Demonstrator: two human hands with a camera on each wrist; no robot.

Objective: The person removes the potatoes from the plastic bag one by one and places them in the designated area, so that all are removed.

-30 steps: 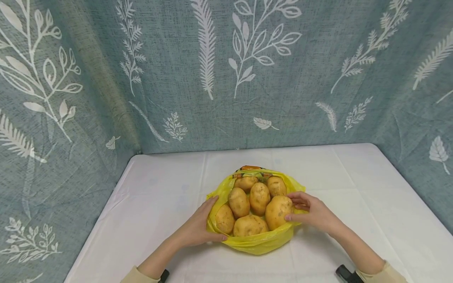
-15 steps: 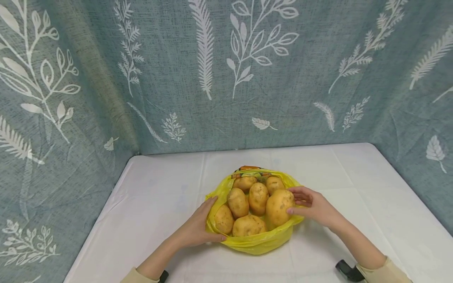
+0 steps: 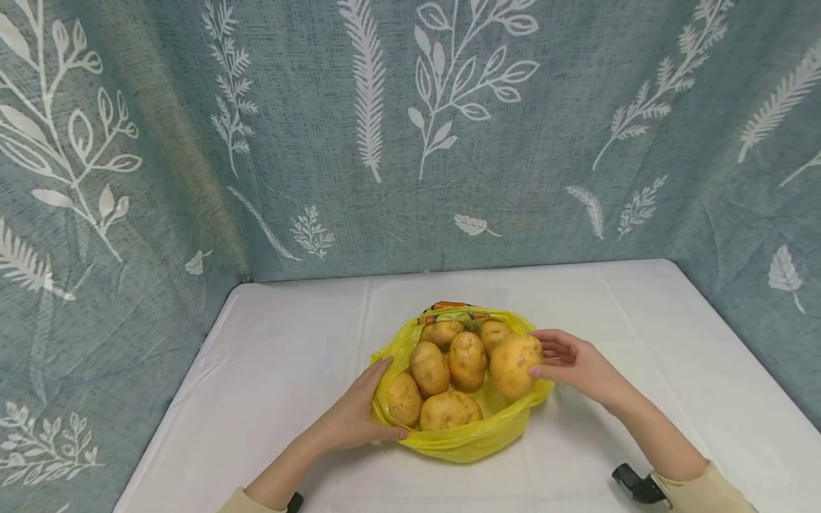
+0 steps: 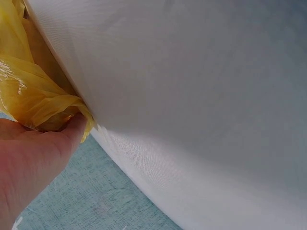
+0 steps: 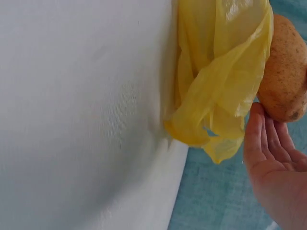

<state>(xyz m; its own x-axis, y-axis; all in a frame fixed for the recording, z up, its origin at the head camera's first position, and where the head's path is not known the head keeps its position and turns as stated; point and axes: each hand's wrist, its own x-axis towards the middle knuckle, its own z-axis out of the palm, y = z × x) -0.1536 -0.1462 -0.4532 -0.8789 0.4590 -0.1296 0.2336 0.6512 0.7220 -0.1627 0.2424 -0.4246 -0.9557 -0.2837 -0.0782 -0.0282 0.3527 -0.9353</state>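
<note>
We find the left hand spread against the yellow bag at its right. Farther right of that hand, the held potato lies directly left of the nearer right hand, which pinches it; its long axis we cannot determine.

I have the bag resting on the tabletop, six potatoes lying in it. The left hand is against the bag's left side; to the bag's right I see the right hand, holding one more potato at the right of the bag's mouth. Well behind the bag hangs the curtain, which also stands to its left and right.
</note>
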